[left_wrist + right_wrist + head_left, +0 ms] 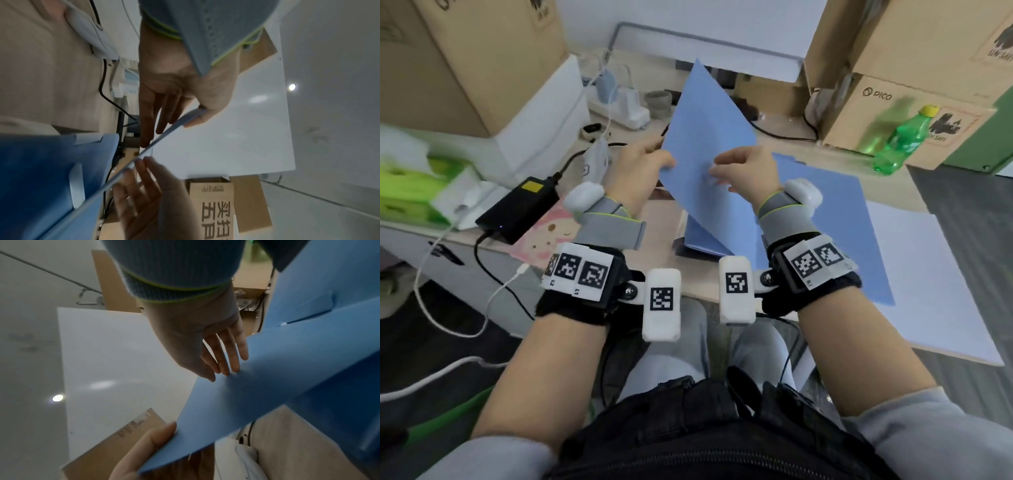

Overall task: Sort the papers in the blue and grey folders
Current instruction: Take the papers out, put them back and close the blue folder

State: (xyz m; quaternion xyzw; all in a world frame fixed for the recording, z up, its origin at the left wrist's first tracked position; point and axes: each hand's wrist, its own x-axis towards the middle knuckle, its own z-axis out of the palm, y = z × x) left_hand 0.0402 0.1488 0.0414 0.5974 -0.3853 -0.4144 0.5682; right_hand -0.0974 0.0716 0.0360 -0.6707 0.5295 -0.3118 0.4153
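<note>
With my left hand [645, 168] pinching one edge of the raised blue sheet [709, 137] and my right hand [751, 171] gripping its face above the open blue folder [835, 219], I judge uneven pulling could crease it.

Green plastic bottle [901, 140] upright at far right of bench [661, 219], against PICO cardboard box [900, 113]. Black power brick [518, 209] at left, cable attached. White power strip [619, 109] behind. Green tissue pack [410, 185] at far left.
</note>
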